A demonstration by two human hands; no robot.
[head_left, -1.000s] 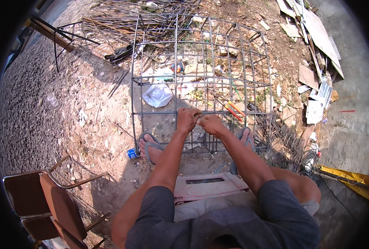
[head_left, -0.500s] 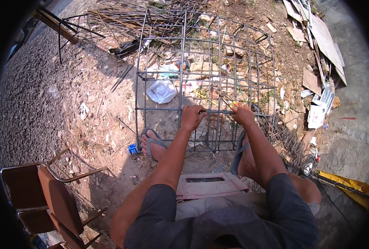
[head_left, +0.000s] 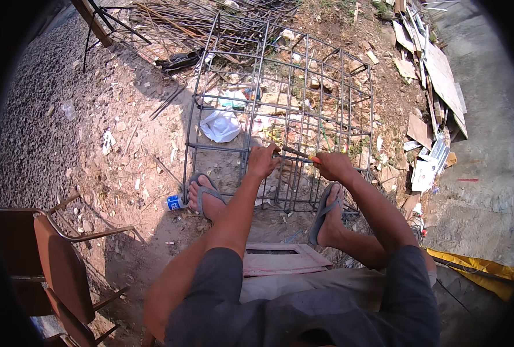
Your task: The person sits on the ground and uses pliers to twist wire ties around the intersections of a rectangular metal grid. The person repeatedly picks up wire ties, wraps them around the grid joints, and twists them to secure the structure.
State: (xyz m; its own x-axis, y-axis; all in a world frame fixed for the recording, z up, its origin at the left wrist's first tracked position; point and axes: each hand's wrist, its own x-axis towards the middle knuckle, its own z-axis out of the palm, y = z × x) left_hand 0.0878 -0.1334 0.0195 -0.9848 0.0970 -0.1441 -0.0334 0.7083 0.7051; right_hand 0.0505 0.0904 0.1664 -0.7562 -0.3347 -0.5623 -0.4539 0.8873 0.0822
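The steel bar cage point(head_left: 280, 115) lies on the dirt ground point(head_left: 124, 150) in front of the seated person. The left hand point(head_left: 263, 162) grips a bar at its near edge, fingers pressed around it. The right hand point(head_left: 333, 166) pinches an orange-handled tool point(head_left: 297, 155), possibly a hook, against the cage.

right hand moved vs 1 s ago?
Yes. The right hand has drawn rightward along the rebar cage, away from the left hand, which stays at the same bar.
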